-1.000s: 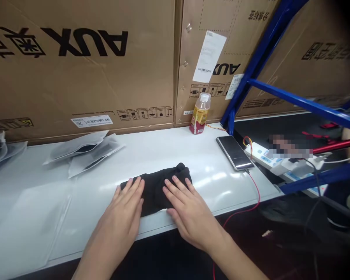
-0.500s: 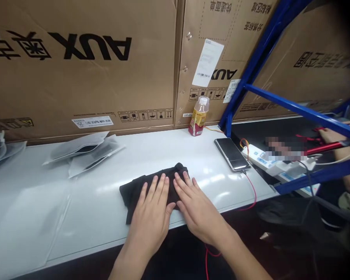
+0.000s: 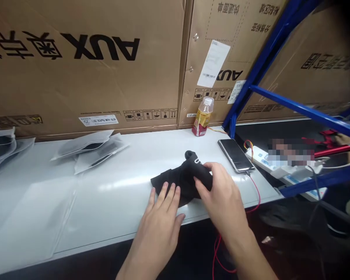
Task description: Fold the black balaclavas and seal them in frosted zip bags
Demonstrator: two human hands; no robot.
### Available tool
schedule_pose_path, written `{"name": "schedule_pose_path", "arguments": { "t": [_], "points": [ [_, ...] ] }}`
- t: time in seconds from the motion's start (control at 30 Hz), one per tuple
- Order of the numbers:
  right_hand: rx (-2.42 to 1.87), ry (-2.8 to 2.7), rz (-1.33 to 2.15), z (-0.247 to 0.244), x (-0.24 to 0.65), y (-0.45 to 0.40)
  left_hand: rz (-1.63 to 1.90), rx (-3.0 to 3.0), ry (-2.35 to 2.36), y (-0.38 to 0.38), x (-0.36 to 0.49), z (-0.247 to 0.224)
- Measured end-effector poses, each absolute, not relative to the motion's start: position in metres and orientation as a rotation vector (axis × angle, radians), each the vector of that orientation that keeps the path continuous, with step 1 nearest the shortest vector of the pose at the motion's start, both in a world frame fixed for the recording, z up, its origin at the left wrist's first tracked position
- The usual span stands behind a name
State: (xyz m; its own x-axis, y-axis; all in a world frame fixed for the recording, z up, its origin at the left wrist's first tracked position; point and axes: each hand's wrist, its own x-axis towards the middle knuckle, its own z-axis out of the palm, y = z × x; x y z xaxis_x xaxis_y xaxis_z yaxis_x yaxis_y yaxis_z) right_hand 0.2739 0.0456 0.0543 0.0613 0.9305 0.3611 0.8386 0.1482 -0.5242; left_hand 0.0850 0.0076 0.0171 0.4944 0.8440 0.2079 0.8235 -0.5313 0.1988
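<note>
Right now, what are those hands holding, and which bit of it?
The right hand grips the black cloth at its rolled end; the left hand rests flat on the near edge.

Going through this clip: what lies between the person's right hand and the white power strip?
In the head view, a black smartphone lies there on the white bench, between the right hand and the power strip.

Bright, flat light, apparently from above, over the white table; a long pale streak of glare across its surface, only faint soft shadows. Folds of the black cloth nearly lost in darkness. Cardboard cartons evenly lit and fairly sharp. Heavy darkening in the top right corner, blue rack bars bowed by lens distortion, one pixelated patch at right.
</note>
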Motion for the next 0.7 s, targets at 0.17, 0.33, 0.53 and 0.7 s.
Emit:
{"name": "schedule_pose_path", "arguments": {
  "t": [0.17,0.33,0.53,0.7],
  "points": [
    [-1.331,-2.124,0.199,0.027,0.223,0.021,0.83,2.219,1.475,0.009,0.036,0.021],
    [-1.327,-2.139,0.345,0.008,0.196,0.002,1.133,1.696,1.784,0.014,0.028,0.037],
    [-1.209,-2.048,0.822,0.046,0.242,0.017,0.684,2.107,1.701,0.029,0.071,0.029],
    [-1.31,-1.994,0.498,0.039,0.244,0.049,0.677,2.299,1.657,0.028,0.076,-0.001]
  ]
}}
